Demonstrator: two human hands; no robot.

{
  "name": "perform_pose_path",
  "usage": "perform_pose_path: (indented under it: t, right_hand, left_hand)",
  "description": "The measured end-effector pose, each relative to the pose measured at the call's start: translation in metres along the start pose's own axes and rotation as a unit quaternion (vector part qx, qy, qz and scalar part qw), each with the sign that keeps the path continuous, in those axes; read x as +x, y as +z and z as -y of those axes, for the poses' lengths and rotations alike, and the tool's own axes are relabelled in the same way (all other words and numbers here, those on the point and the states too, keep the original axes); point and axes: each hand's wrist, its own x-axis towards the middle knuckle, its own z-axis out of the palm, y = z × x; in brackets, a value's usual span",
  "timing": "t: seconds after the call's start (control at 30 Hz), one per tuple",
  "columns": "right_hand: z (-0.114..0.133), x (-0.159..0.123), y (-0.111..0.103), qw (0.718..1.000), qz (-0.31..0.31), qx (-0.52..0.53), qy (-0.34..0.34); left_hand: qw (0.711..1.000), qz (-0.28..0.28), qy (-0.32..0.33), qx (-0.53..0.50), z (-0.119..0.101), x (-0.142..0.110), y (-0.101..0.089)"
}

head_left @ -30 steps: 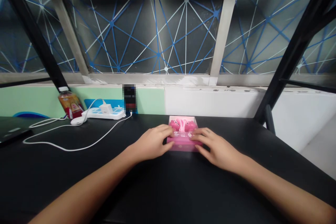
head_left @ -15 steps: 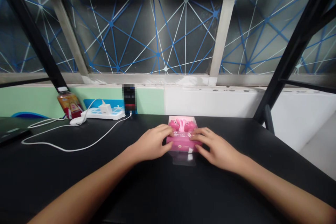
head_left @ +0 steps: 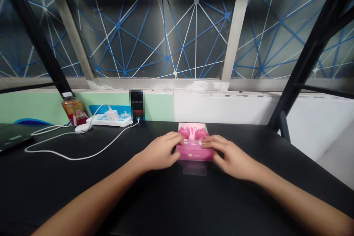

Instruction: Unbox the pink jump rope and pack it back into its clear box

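A pink box (head_left: 195, 155) lies on the black table in front of me. Behind its pink front part, a pale tray shows pink rounded pieces (head_left: 201, 133) with a pale pink cord between them; I cannot tell what they are. A clear plastic flap (head_left: 194, 168) sticks out from the box's near side onto the table. My left hand (head_left: 163, 151) grips the left side, fingertips on the top and thumb by the near left corner. On the right side, my right hand (head_left: 231, 156) has its fingers on the top edge and its thumb at the near right corner.
A white power strip (head_left: 110, 119) with a charger stands at the back left, its white cable (head_left: 83, 158) looping across the table. Nearby are a drink bottle (head_left: 74, 110) and a blurred-out dark device (head_left: 136, 104). Black frame posts (head_left: 304, 55) rise on both sides.
My right thumb has slid off the front face of the box to its right corner. The box and my left hand stay in nearly the same place.
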Motion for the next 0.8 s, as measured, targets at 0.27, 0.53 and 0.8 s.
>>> perform_pose_path:
  t: [0.27,0.53,0.8]
  right_hand:
    - [-0.0009,0.0003,0.0027,1.0,-0.018,-0.02,0.012]
    - [0.0043,0.0006,0.0034,0.998,-0.008,-0.059,0.016]
    - [0.0041,0.002,-0.0059,1.0,0.017,-0.007,0.025]
  left_hand:
    - [1.0,0.005,0.012,-0.013,0.0008,0.0006,-0.0029]
    - [1.0,0.006,0.0,-0.023,-0.0006,0.0019,-0.0037]
    - [1.0,0.006,0.003,-0.029,-0.0014,0.0014,-0.0053]
